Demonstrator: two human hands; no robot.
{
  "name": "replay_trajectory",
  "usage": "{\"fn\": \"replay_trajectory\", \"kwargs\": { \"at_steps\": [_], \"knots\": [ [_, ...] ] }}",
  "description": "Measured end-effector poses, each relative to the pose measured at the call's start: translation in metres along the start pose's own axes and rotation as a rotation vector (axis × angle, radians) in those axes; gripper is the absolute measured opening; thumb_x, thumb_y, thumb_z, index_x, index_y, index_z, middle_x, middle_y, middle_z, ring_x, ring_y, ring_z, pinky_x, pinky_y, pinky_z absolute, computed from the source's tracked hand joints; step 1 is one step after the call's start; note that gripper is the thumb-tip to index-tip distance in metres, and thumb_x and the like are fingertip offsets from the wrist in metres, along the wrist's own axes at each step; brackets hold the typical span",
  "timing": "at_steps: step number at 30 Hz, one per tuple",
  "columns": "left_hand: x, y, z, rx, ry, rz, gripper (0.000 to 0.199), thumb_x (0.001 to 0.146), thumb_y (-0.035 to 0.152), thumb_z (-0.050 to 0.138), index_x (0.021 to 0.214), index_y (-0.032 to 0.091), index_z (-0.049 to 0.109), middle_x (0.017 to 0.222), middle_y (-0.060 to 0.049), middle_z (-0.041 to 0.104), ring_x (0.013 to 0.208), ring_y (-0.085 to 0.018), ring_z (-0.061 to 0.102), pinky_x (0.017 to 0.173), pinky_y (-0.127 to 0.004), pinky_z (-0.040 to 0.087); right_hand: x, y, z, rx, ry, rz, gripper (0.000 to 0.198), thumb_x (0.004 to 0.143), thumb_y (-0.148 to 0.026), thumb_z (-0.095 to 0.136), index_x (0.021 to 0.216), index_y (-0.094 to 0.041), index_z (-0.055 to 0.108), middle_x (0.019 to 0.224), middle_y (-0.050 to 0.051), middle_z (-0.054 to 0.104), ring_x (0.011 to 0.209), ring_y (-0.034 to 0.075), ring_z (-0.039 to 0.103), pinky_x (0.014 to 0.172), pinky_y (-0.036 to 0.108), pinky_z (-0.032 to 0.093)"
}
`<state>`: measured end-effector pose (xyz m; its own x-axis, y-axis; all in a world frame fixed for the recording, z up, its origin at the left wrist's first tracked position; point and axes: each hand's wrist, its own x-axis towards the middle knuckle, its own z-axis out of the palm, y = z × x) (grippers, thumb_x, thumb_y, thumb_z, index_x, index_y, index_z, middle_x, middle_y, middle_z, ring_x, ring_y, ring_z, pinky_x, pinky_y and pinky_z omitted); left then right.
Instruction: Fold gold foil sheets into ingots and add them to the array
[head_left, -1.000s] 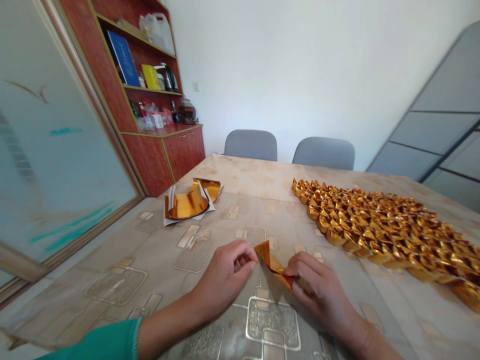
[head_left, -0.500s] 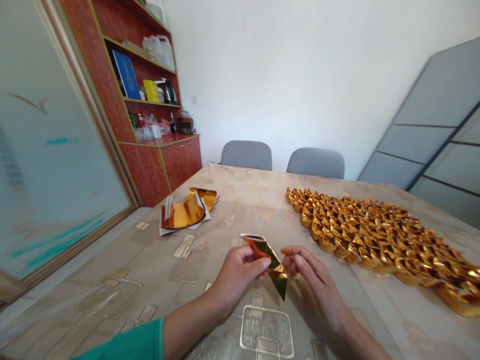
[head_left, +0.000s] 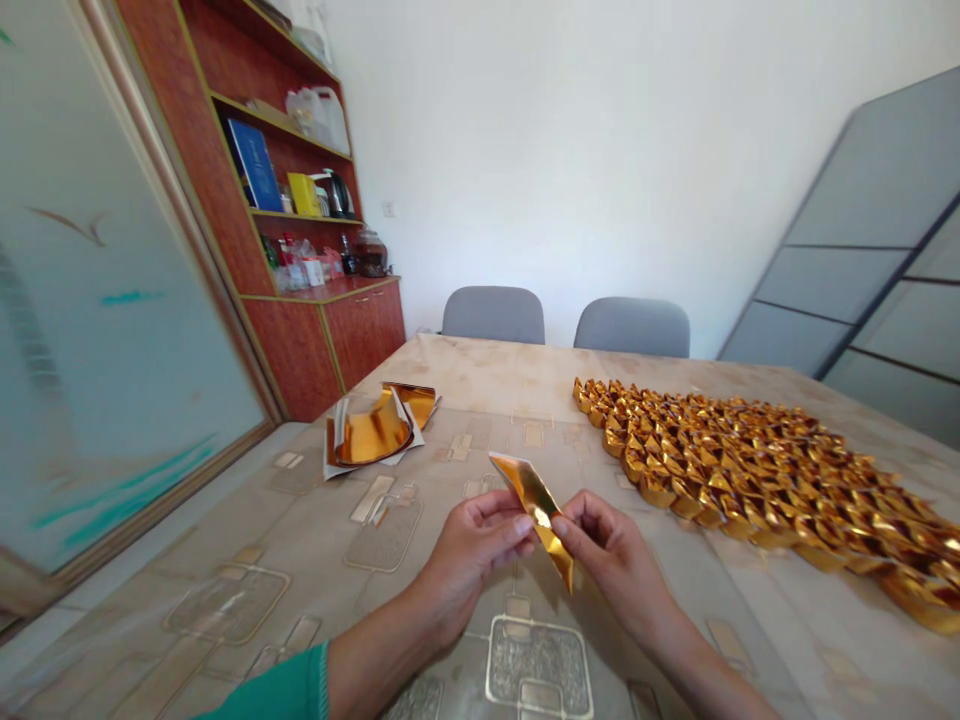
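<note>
Between my hands, above the table, is a folded piece of gold foil paper [head_left: 531,490], long and slanted, with pointed ends. My left hand [head_left: 480,545] pinches its left edge with thumb and fingers. On its right edge, my right hand [head_left: 606,545] presses with the thumb on top and the fingers curled behind. To the left lies a stack of loose gold foil sheets [head_left: 373,432], curled up, with white backs showing. A large block of folded gold paper ingots [head_left: 750,470] stands in close rows on the right.
The table [head_left: 465,370] has a patterned, see-through cover. Two grey chairs [head_left: 493,315] stand behind its far edge. At the back left is a red-brown cabinet [head_left: 360,330] with bottles, a kettle and boxes on its shelves.
My right hand has closed onto the foil paper; its fingers were apart beside it before. The folded piece now looks flatter and narrower, its lower flap pressed in.
</note>
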<state>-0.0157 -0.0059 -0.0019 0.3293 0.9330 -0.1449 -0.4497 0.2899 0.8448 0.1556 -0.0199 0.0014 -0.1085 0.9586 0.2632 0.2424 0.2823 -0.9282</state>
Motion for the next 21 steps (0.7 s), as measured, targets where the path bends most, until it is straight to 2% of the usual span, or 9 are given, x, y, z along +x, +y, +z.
{"fn": "replay_trajectory", "kwargs": {
  "at_steps": [4, 9, 13, 16, 19, 21],
  "knots": [
    [0.0, -0.001, -0.001, -0.013, -0.052, -0.027, 0.029, 0.069, 0.029, 0.082, 0.092, 0.014, 0.072, 0.085, -0.005, 0.071, 0.075, -0.012, 0.064, 0.074, -0.024, 0.05, -0.004, 0.004, 0.0, -0.007, 0.005, 0.002, 0.029, 0.089, -0.048, 0.054, 0.071, -0.025, 0.05, 0.062, -0.001, 0.053, 0.056, 0.017, 0.051, 0.051, 0.028, 0.045],
    [0.003, -0.004, 0.001, 0.114, 0.067, 0.017, 0.028, 0.066, 0.033, 0.082, 0.082, 0.011, 0.073, 0.076, -0.004, 0.069, 0.063, -0.009, 0.059, 0.06, -0.02, 0.045, -0.007, 0.005, 0.006, -0.052, 0.026, -0.013, 0.03, 0.088, -0.043, 0.057, 0.067, -0.023, 0.052, 0.061, -0.001, 0.052, 0.057, 0.015, 0.049, 0.052, 0.027, 0.041],
    [0.006, -0.001, -0.001, 0.18, 0.112, 0.084, 0.029, 0.065, 0.034, 0.082, 0.08, 0.011, 0.073, 0.071, -0.004, 0.069, 0.06, -0.011, 0.058, 0.056, -0.02, 0.042, -0.004, 0.005, 0.002, 0.02, -0.001, 0.029, 0.028, 0.086, -0.043, 0.061, 0.069, -0.021, 0.058, 0.062, -0.001, 0.057, 0.057, 0.015, 0.052, 0.054, 0.027, 0.043],
    [0.008, 0.007, -0.005, 0.17, 0.151, 0.118, 0.029, 0.065, 0.033, 0.081, 0.081, 0.011, 0.072, 0.072, -0.005, 0.07, 0.06, -0.011, 0.058, 0.055, -0.02, 0.041, -0.003, 0.005, -0.005, 0.048, 0.002, 0.032, 0.024, 0.09, -0.044, 0.054, 0.093, -0.023, 0.065, 0.068, 0.001, 0.065, 0.062, 0.018, 0.058, 0.059, 0.03, 0.048],
    [0.008, 0.013, -0.009, 0.112, 0.153, 0.058, 0.031, 0.062, 0.031, 0.083, 0.083, 0.011, 0.071, 0.076, -0.005, 0.071, 0.062, -0.011, 0.061, 0.057, -0.02, 0.043, -0.006, 0.005, -0.009, 0.022, 0.016, -0.027, 0.031, 0.093, -0.036, 0.052, 0.123, -0.027, 0.055, 0.09, 0.004, 0.07, 0.076, 0.02, 0.063, 0.07, 0.033, 0.051],
    [0.006, 0.014, -0.009, 0.088, 0.102, 0.007, 0.033, 0.062, 0.029, 0.083, 0.086, 0.012, 0.069, 0.079, -0.005, 0.071, 0.064, -0.011, 0.062, 0.059, -0.021, 0.045, -0.008, 0.003, -0.008, -0.045, -0.054, -0.106, 0.039, 0.092, -0.028, 0.055, 0.13, -0.029, 0.05, 0.101, 0.005, 0.068, 0.082, 0.019, 0.062, 0.075, 0.034, 0.051]
  ]
}}
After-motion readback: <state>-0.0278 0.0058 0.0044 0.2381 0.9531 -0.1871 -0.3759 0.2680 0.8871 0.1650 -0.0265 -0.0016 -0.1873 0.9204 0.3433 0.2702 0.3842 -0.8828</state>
